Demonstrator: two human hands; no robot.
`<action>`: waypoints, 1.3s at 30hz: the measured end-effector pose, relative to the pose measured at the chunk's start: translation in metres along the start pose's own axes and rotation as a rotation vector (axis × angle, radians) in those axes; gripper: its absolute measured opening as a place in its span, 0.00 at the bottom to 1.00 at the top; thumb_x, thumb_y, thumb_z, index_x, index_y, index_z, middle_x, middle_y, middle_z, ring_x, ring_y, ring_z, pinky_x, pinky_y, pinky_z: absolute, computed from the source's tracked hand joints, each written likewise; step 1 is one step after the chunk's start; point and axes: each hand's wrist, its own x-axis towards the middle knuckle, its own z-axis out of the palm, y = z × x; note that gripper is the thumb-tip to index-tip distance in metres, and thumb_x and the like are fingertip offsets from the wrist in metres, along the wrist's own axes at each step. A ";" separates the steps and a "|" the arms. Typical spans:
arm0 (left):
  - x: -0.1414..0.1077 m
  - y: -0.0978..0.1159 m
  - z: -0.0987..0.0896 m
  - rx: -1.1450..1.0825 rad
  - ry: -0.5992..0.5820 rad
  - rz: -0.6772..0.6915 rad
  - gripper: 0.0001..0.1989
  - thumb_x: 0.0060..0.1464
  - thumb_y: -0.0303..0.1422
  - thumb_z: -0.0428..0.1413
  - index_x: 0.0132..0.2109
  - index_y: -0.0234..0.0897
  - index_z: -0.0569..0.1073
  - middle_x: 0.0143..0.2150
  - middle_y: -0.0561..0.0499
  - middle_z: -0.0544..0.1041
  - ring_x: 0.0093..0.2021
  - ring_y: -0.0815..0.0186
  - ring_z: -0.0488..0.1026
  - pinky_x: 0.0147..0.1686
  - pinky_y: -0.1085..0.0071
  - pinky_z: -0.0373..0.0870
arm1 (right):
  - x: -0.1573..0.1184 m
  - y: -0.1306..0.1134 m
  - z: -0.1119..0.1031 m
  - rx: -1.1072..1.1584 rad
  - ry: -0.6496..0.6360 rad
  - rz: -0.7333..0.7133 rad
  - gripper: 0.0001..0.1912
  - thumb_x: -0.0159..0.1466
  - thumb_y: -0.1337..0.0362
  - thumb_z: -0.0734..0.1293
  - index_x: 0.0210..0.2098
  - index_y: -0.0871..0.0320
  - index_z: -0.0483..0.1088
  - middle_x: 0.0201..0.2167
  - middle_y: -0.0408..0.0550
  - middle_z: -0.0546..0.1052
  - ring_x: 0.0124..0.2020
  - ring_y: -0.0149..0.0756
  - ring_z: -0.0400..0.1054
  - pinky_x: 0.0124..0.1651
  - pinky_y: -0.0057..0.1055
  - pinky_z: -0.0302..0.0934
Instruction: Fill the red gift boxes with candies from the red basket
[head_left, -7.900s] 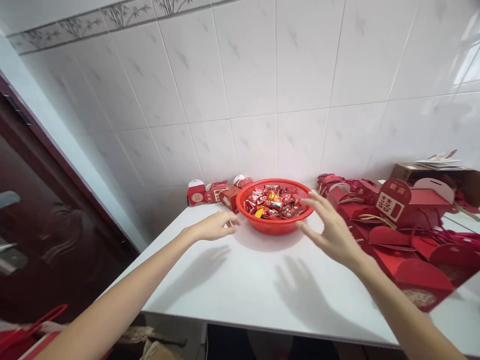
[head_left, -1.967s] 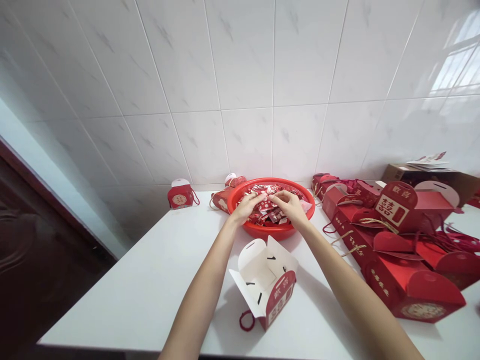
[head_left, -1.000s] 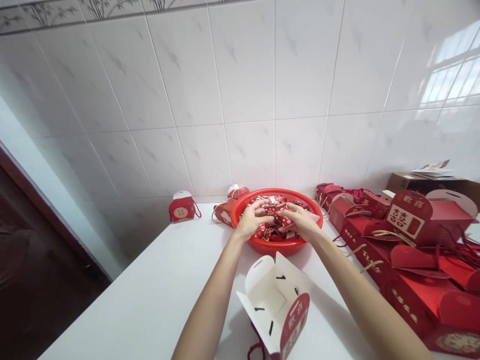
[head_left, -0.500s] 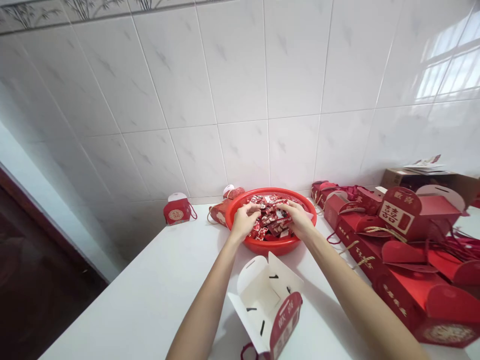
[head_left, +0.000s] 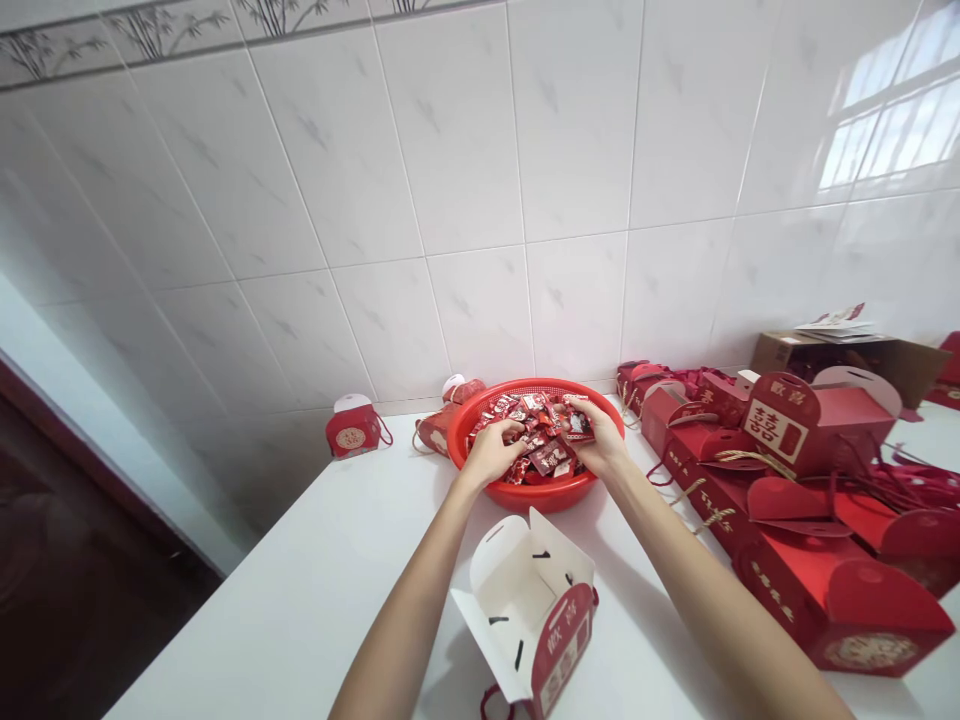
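In the center of the frame, the left hand (head_left: 491,452) dips among red wrapped packets (head_left: 547,457) in a red plastic basket (head_left: 540,497); whether it grips one is unclear. The right hand (head_left: 606,448) holds a small packet (head_left: 577,425) over the basket's right side. At bottom center, an open box (head_left: 566,640) shows its white inside. Red boxes (head_left: 795,570) crowd the right, and a small red box (head_left: 352,430) stands left of center.
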 end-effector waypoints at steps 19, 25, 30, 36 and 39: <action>0.067 0.022 0.030 0.364 -0.174 0.335 0.12 0.57 0.29 0.52 0.27 0.36 0.76 0.30 0.49 0.79 0.33 0.62 0.73 0.39 0.69 0.67 | -0.064 -0.019 -0.044 0.125 -0.142 0.029 0.10 0.51 0.68 0.75 0.33 0.57 0.74 0.27 0.41 0.76 0.18 0.22 0.55 0.19 0.22 0.53; 0.036 0.028 0.015 -0.232 -0.069 0.309 0.17 0.59 0.43 0.53 0.34 0.34 0.76 0.29 0.51 0.76 0.32 0.64 0.69 0.34 0.70 0.66 | -0.073 -0.006 -0.043 0.066 -0.080 -0.031 0.13 0.47 0.67 0.78 0.31 0.60 0.74 0.29 0.45 0.78 0.20 0.21 0.55 0.20 0.22 0.53; -0.011 0.053 0.013 -0.325 -0.319 0.272 0.19 0.58 0.47 0.57 0.35 0.33 0.78 0.30 0.51 0.76 0.30 0.66 0.70 0.32 0.71 0.66 | -0.081 0.008 -0.035 0.000 0.027 -0.074 0.20 0.44 0.63 0.81 0.32 0.59 0.73 0.20 0.39 0.72 0.19 0.23 0.56 0.20 0.23 0.52; -0.009 0.059 0.012 -0.245 -0.355 0.252 0.20 0.61 0.47 0.53 0.41 0.35 0.80 0.35 0.48 0.81 0.34 0.64 0.75 0.35 0.70 0.71 | -0.083 0.006 -0.039 0.002 0.039 -0.102 0.21 0.43 0.62 0.82 0.32 0.58 0.71 0.19 0.35 0.68 0.17 0.21 0.57 0.19 0.22 0.52; 0.017 0.048 0.007 -0.096 -0.287 0.255 0.15 0.60 0.40 0.53 0.41 0.35 0.80 0.38 0.48 0.82 0.38 0.61 0.77 0.39 0.69 0.73 | -0.082 0.001 -0.042 0.019 0.090 -0.105 0.22 0.41 0.62 0.82 0.32 0.58 0.71 0.21 0.35 0.70 0.17 0.22 0.59 0.18 0.21 0.52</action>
